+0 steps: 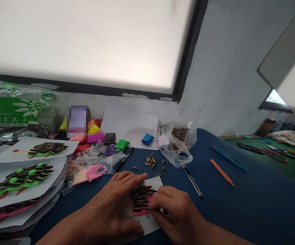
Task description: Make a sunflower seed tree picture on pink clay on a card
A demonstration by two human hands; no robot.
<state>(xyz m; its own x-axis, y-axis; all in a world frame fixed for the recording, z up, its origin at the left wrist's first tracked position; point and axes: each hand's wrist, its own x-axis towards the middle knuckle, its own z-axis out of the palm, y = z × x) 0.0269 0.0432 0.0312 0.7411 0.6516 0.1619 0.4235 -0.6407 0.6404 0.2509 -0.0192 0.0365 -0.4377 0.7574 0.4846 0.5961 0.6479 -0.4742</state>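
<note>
Pink clay [139, 213], studded with striped seeds [140, 196], on white sheet [148, 226] between hands. Left hand [118, 202] spread along sheet's left side, likely steadying it; right hand [176, 209] bunched at clay's right edge, grip unclear. Loose seeds [154, 166] just beyond hands, presumably for easy reach.

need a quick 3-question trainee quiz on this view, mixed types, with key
1. Multiple choice: whose fingertips are at the right edge of the pink clay?
A) left hand
B) right hand
C) a co-worker's hand

2. True or false: the blue packet lies to the left of the green packet.

3. Fill in: the loose seeds lie on a dark ____ tabletop.

Key:
1. B
2. False; the blue packet is to the right of the green packet.
3. blue
</note>
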